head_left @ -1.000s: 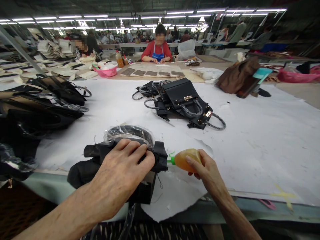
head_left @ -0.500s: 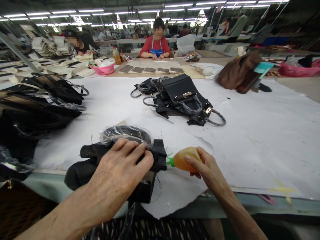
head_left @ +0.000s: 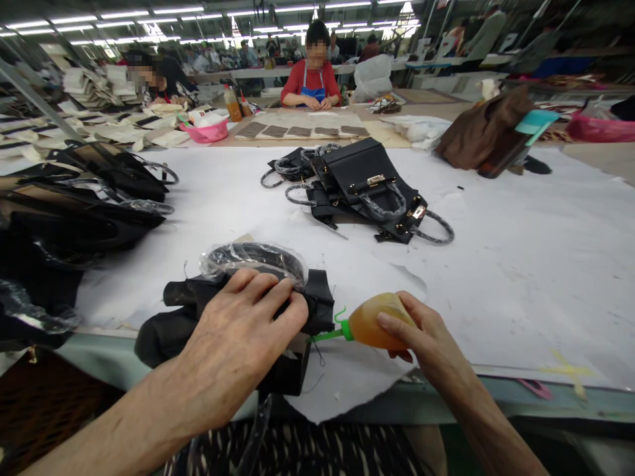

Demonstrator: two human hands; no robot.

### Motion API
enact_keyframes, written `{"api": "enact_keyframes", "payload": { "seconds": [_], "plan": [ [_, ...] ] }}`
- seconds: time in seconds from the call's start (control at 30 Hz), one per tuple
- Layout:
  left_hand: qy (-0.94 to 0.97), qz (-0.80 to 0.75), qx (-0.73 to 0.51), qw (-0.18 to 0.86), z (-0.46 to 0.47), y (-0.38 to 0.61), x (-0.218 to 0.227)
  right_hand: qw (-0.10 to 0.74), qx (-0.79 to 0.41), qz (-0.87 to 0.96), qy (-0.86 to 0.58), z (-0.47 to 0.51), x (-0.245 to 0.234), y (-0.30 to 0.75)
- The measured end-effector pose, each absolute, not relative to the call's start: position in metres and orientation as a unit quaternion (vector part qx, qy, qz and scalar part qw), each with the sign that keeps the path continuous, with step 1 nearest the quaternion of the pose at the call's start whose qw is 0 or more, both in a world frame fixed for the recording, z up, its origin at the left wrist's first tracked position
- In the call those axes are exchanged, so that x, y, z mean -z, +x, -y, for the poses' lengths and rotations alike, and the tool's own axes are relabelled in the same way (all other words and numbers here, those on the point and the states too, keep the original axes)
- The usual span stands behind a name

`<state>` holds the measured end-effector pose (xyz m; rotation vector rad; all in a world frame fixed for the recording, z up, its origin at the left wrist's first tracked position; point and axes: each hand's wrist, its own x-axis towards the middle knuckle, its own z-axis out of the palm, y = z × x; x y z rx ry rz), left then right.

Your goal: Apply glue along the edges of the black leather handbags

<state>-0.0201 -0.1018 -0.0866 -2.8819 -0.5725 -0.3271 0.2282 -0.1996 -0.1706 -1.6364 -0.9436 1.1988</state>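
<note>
A black handbag (head_left: pixel 173 327) with a plastic-wrapped handle (head_left: pixel 258 254) lies at the near edge of the table. Over its top presses my left hand (head_left: pixel 253 324), fingers bent and closed on the bag; the fingertips are partly hidden. My right hand (head_left: pixel 417 330) is wrapped round a squeeze bottle (head_left: pixel 377 320) of amber liquid, probably glue, tipped on its side. Its thin green nozzle (head_left: pixel 327 336) points left and reaches the bag's right edge, below a black flap (head_left: pixel 320 297). Whether liquid comes out cannot be seen.
More black handbags lie in a pile (head_left: pixel 367 185) farther back and in a stack (head_left: pixel 99 198) at left. A brown cloth bundle (head_left: pixel 481 132) stands at back right, a pink basin (head_left: pixel 208 132) at back left. Across the table a person in red (head_left: pixel 312 82) sits working.
The bottle has tilted, and its nozzle now points slightly downward at the bag's edge, lower than before. My left hand stays on the bag. The whole view has shifted slightly.
</note>
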Motion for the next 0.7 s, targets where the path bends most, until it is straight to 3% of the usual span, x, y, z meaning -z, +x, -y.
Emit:
{"api": "enact_keyframes", "payload": {
  "seconds": [0.7],
  "plan": [
    [-0.974, 0.189, 0.099, 0.072, 0.103, -0.024, 0.086, 0.453, -0.528, 0.329, -0.639, 0.220, 0.154, 0.212]
  ]
}}
